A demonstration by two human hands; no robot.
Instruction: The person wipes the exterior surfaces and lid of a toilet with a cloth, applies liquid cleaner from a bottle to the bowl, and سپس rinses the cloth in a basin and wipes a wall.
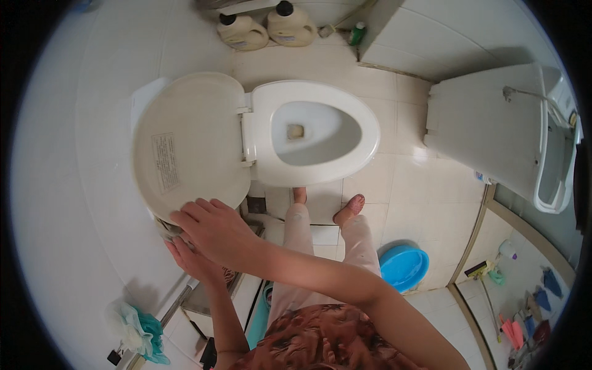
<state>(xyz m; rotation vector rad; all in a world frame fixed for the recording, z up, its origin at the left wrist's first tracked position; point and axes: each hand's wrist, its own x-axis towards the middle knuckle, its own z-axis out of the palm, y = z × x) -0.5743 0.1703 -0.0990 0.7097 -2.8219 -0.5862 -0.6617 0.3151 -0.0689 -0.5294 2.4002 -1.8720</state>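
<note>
The toilet lid [199, 138] is raised against the cistern [145, 99], with a printed label on its underside. My right hand [217, 233] curls its fingers over the lid's near edge. Just below it is my left hand [196, 263], partly covered by the right hand and wrist. Between the left fingers and the lid edge shows a crumpled greyish piece, apparently a cloth [169, 227]. To the right of the hinges, the toilet seat [314, 178] lies down on the bowl [319, 150], which has some water at its bottom.
Two beige jugs [291, 27] and a green bottle [357, 33] stand beyond the toilet. A blue basin [404, 268] sits on the tiled floor [411, 175] to my right. A white washbasin cabinet [485, 120] is farther right. Teal and white plastic bags [143, 333] hang at lower left.
</note>
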